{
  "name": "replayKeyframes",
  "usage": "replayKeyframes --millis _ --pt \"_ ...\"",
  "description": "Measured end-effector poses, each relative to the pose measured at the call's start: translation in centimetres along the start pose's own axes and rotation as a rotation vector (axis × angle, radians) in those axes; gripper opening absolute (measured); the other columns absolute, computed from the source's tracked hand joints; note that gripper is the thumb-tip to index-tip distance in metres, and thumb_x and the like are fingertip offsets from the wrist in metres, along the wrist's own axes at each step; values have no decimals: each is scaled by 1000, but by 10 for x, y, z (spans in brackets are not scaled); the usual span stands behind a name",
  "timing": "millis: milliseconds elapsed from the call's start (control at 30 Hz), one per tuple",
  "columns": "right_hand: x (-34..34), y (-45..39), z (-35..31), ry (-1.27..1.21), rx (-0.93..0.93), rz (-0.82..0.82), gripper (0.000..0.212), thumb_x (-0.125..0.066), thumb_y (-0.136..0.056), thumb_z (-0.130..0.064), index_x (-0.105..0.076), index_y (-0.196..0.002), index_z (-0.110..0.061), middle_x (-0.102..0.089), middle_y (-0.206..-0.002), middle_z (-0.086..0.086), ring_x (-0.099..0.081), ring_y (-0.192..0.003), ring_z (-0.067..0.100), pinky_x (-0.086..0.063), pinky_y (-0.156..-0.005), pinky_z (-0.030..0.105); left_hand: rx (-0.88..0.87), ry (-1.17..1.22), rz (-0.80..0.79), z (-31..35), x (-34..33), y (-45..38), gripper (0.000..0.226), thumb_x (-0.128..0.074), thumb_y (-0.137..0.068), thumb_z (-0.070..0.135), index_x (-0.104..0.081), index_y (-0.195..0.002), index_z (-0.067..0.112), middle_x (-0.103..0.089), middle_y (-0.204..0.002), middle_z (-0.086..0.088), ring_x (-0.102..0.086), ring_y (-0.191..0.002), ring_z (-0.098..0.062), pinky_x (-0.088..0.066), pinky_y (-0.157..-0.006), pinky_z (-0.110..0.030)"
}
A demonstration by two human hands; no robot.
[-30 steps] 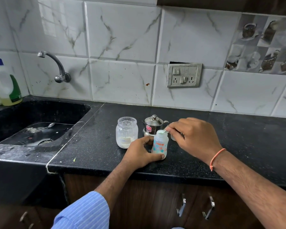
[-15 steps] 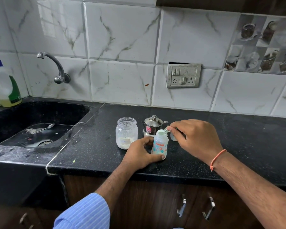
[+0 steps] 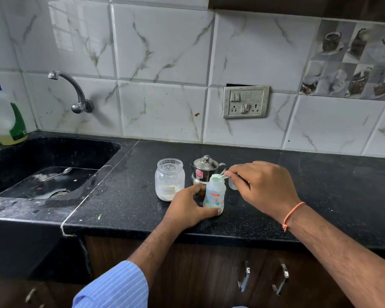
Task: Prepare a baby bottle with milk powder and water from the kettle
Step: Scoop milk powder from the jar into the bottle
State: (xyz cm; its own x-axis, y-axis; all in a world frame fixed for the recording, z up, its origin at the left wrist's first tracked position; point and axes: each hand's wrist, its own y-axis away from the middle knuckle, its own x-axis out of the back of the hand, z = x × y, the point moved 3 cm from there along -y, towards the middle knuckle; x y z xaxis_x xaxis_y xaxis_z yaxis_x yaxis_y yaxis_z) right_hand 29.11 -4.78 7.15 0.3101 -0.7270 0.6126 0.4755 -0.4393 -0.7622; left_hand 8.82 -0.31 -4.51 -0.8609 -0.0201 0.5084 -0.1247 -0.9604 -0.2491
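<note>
Baby bottle (image 3: 214, 195), one only, stood upright on the black bench (image 3: 320, 196) near its front edge, its mouth open. The left hand (image 3: 188, 211) had its grip curled round the bottle's lower half, thumb across the front and fingers behind. The right hand (image 3: 261, 188) pinched a small pale green scoop (image 3: 219, 177) between thumb and forefinger, the bowl of the scoop resting at the bottle's mouth; what lay in the scoop could not be made out. An orange thread (image 3: 292, 215) circled the right wrist.

Just left of the bottle stood one glass jar (image 3: 169, 179), lidless, with white powder low inside. Behind the bottle sat one small steel kettle (image 3: 203, 168) with a knobbed lid, its base hidden by the bottle and the left fingers. A small clear object (image 3: 232, 185) showed behind the right hand, mostly covered and hard to name.

To the left the bench gave way to a dark sink (image 3: 53, 156) holding one spoon (image 3: 58, 173), with one tap (image 3: 72, 92) on the wall and one detergent bottle (image 3: 8, 116) at the corner, partly cut off. One switch plate (image 3: 246, 102) sat on the tiles. To the right of the hands the bench ran bare to the frame's edge.
</note>
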Motion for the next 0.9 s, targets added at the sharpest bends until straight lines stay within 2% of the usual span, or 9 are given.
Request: replayKeyframes --millis 133,333,600,900 --pt "-1 1 1 -8 -6 7 36 -50 -106 -47 -78 -94 -28 -72 -70 -12 -66 -60 16 -51 -48 32 -1 1 -2 1 0 1 69 -101 -70 43 -70 -131 36 -76 -116 23 -70 -109 8 -58 -99 -22" --pt "-2 3 1 -8 -11 25 31 -54 -106 -44 -78 -93 -27 -70 -66 -11 -65 -56 18 -49 -46 33 -5 19 9 1 -1 1 66 -101 -69 42 -73 -128 35 -78 -112 23 -71 -105 9 -60 -100 -27" --pt "-1 3 0 4 -36 15 30 -56 -104 -43 -77 -91 -27 -64 -57 -10 -60 -49 18 -43 -46 28 -7 0 1 2 0 2 68 -101 -70 43 -71 -131 36 -77 -115 23 -70 -108 9 -58 -102 -25" --pt "-2 2 1 -1 -55 -30 25 -60 -105 -43 -76 -92 -29 -64 -58 -10 -60 -50 17 -42 -45 26 -14 -16 4 2 0 1 64 -101 -71 43 -71 -127 38 -76 -113 24 -68 -106 12 -55 -99 -19"
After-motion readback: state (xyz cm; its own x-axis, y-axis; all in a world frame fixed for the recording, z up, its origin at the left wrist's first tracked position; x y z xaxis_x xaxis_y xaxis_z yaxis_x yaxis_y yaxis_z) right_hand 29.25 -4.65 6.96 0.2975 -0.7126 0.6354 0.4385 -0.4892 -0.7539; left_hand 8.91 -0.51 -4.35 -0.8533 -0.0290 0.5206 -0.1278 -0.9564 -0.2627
